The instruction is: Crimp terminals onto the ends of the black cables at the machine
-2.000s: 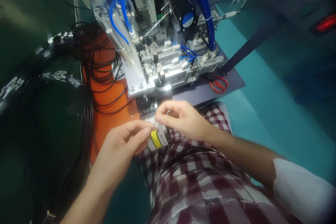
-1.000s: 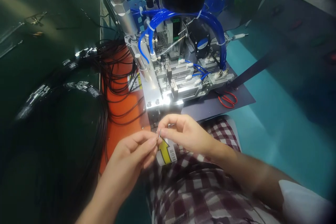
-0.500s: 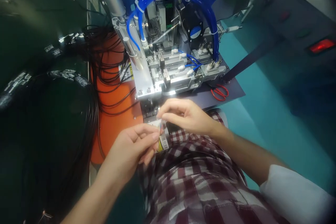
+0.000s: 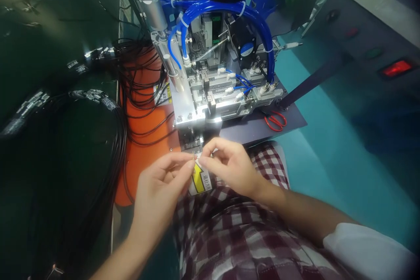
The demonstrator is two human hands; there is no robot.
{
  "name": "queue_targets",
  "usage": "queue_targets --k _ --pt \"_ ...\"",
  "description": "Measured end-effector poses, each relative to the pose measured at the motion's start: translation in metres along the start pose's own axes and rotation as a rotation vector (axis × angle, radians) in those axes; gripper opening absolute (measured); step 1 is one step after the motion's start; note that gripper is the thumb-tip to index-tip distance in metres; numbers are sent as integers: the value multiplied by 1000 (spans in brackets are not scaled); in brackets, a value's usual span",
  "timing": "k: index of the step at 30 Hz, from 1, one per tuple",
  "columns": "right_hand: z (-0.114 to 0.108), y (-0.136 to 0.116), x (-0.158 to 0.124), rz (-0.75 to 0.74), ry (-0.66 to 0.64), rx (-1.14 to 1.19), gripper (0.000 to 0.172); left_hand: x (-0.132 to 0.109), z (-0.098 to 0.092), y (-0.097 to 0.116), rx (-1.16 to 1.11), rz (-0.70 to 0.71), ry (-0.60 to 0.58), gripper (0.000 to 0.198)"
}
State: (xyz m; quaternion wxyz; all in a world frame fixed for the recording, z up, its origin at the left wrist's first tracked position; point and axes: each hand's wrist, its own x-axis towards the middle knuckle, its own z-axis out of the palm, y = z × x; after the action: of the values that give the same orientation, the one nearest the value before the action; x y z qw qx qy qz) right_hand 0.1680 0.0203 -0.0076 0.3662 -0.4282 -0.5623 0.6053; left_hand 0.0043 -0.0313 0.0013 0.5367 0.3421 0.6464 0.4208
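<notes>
My left hand (image 4: 164,177) is closed in a pinch, thumb against forefinger. At its fingertips shows a tiny, thin, light-coloured piece (image 4: 194,155), too small to name. Beside it, almost touching, the thumb and forefinger of my right hand (image 4: 229,166) are pinched together as well; what they hold, if anything, is too small to make out. Both hands are over a white and yellow label (image 4: 201,179) with printed characters, at the near end of a metal machine fixture (image 4: 226,105).
Black cables (image 4: 114,140) hang in bundles on the left and cross an orange plate (image 4: 147,157). Blue air tubes (image 4: 226,6) arch over the fixture. Red-handled scissors (image 4: 275,121) lie on the dark base plate (image 4: 243,131). A red lit switch (image 4: 397,68) is at right.
My fingertips have come together, the right hand lowering toward the left. The whitish piece at my left fingertips now shows as a thin tip. The camera view has tilted slightly.
</notes>
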Motion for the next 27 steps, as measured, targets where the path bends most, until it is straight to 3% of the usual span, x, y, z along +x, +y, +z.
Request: queue_targets --k 3,7,14,20,24,27 --pt "6 -4 3 389 -90 410 32 -1 3 0 -9 67 37 24" --pt "7 -4 2 452 -100 506 35 2 7 5 -143 -11 -20 22" --pt "21 8 -15 134 77 152 17 1 10 12 -223 -73 13 23" --pt "2 7 -7 59 -60 -40 12 4 1 8 -90 -92 -14 27" --pt "-13 2 1 -278 10 -248 13 7 1 7 -45 -102 -41 28" --pt "-17 2 4 -471 -61 -353 21 7 2 7 -28 -94 -44 29"
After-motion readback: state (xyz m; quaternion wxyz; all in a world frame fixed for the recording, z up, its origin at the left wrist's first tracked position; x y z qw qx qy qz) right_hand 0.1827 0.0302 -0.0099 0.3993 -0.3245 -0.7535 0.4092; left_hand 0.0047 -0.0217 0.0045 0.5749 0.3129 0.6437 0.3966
